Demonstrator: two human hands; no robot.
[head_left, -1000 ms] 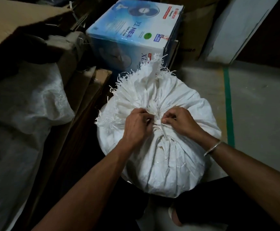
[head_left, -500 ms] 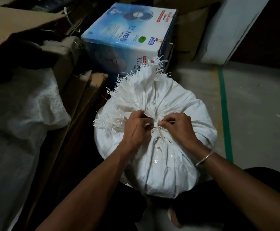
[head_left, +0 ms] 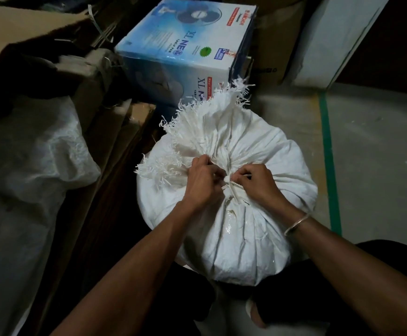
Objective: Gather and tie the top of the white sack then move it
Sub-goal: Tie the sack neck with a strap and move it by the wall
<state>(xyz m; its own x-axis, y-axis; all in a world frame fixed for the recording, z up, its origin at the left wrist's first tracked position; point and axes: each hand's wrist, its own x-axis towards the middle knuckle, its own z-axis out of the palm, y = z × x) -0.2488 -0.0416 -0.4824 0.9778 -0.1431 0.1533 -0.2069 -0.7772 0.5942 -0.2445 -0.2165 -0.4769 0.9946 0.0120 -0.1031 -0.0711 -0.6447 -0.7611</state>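
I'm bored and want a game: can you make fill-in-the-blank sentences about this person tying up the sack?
1. The left hand and right hand pinch a tie strip round the neck of a ____ sack.
2. The box behind the sack pictures a table ____.
3. The floor stripe is ____.
4. The metal bangle is on the ____ wrist.
Missing words: white, fan, green, right.

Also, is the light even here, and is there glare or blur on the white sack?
Head view: uneven light; the white sack and fan box are bright, the cardboard beside it sits in deep shadow. Head view: small glare spots shine on the sack's lower front; the left hand and right hand, pinching the tie strip, look slightly soft.
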